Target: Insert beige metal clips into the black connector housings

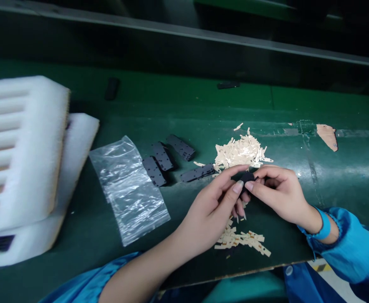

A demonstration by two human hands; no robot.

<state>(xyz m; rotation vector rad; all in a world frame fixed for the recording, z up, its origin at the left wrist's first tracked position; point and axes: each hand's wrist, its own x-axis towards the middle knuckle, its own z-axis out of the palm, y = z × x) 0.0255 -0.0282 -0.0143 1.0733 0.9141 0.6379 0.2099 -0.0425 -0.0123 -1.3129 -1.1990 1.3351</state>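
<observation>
A small black plastic part (247,176) is pinched between my two hands above the front of the green table. My left hand (216,206) is closed on its left side, thumb on top. On the right, my right hand (276,189) grips the same part with thumb and forefinger; the fingers hide most of it. Just beyond lies a heap of small cream-coloured strips (239,151). A second, looser group of strips (244,242) spreads below my hands. Several flat black plates with small holes (162,155) lie left of the heap.
A clear plastic bag (130,189) lies flat left of the black plates. White slotted foam trays (42,151) are stacked at the far left. A piece of brown cardboard (328,136) is at the right. Dark pieces (111,88) rest farther back. The table's front edge (235,271) runs close below.
</observation>
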